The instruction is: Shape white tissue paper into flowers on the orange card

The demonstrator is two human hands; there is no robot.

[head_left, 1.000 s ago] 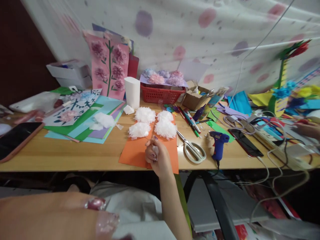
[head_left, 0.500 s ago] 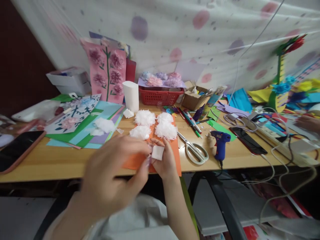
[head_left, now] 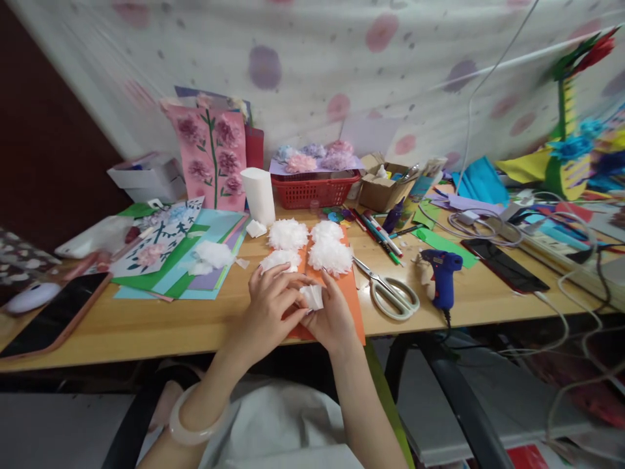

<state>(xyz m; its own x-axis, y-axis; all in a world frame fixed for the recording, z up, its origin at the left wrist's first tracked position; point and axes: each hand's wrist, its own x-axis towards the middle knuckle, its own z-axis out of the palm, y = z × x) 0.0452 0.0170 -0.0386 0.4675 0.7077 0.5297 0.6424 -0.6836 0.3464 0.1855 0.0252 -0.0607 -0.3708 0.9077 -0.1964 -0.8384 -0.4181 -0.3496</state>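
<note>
A small square of folded white tissue paper (head_left: 313,297) is between my two hands, over the near edge of the table. My right hand (head_left: 338,318) cradles it with thumb and fingers from the right. From the left, my left hand (head_left: 271,307) has its thumb and fingertips closed on the square's left side. Just beyond the hands, several fluffy white tissue flowers (head_left: 330,258) sit on orange paper (head_left: 355,306). Part of the orange sheet is hidden under my hands. Another small folded tissue square (head_left: 256,228) lies beside the white tissue roll (head_left: 258,195).
Scissors (head_left: 393,296) and a blue glue gun (head_left: 442,277) lie to the right, with a phone (head_left: 505,266) and cables beyond. Coloured papers (head_left: 195,286) and another phone (head_left: 53,316) are on the left. A red basket (head_left: 316,190) of paper flowers stands at the back.
My left hand, raised and blurred before, has come down and in to the tissue square. The square is now tilted in my right hand. The view has shifted slightly.
</note>
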